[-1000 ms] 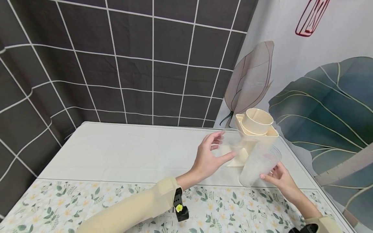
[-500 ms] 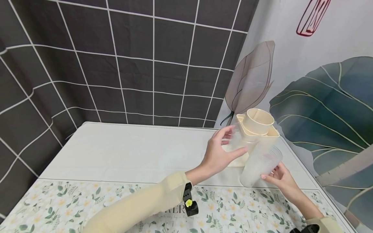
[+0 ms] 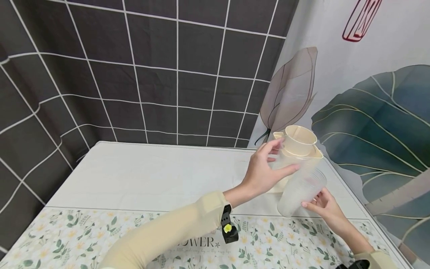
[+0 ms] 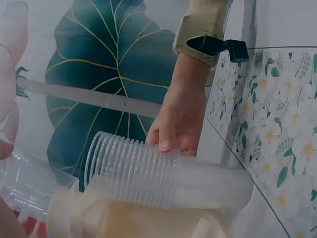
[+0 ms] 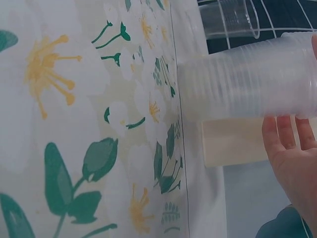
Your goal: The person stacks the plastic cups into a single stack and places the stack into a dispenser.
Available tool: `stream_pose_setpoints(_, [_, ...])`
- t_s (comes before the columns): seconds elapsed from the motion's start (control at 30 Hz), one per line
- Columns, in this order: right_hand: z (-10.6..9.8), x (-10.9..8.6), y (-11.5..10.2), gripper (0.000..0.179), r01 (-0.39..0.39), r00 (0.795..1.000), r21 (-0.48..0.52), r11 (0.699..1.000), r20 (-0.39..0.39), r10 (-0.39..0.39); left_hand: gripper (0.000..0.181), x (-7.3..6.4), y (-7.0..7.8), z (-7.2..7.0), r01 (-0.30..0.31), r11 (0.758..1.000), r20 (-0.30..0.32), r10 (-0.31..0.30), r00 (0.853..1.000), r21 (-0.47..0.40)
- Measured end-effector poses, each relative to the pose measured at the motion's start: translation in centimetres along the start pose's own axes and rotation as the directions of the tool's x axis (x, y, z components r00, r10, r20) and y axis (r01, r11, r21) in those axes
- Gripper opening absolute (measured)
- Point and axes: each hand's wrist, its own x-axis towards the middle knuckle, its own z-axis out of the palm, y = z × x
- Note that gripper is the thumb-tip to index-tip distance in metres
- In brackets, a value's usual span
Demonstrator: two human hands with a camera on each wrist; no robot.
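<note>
My left hand (image 3: 263, 173) holds a single clear plastic cup (image 4: 37, 181), thumb and fingers on either side of it. The cup is at the front left of a cream-coloured holder (image 3: 301, 141) with a round tube-like top, overlapping it in the head view. My right hand (image 3: 324, 209) grips a tilted stack of nested clear plastic cups (image 3: 299, 194) from the right. Stacked rims show as close rings in the left wrist view, with the thumb of my right hand lying against them. The holder's lower part is mostly hidden behind the cups.
A white table cover (image 3: 151, 175) has a floral front band (image 3: 77, 239). Dark grid-patterned cloth (image 3: 151, 86) hangs behind. On the right is a curtain with a large leaf print (image 3: 373, 123), close to the table's right edge.
My left hand has moved right with the single cup, from the holder's left side to in front of it. The right hand and the cup stack have hardly moved.
</note>
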Motion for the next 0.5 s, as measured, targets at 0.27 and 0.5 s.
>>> stream_pose_setpoints(0.27, [0.05, -0.02, 0.12, 0.071, 0.015, 1.0, 0.021, 1.0, 0.014, -0.015, 0.064, 0.45, 0.36, 0.28, 0.007, 1.0, 0.007, -0.007, 1.0, 0.009])
stream_pose_setpoints(0.5, [-0.06, 0.08, 0.16, 0.071, 0.027, 1.0, 0.016, 1.0, 0.012, -0.028, 0.065, 0.78, 0.48, 0.49, 0.005, 0.999, 0.007, -0.005, 1.0, -0.042])
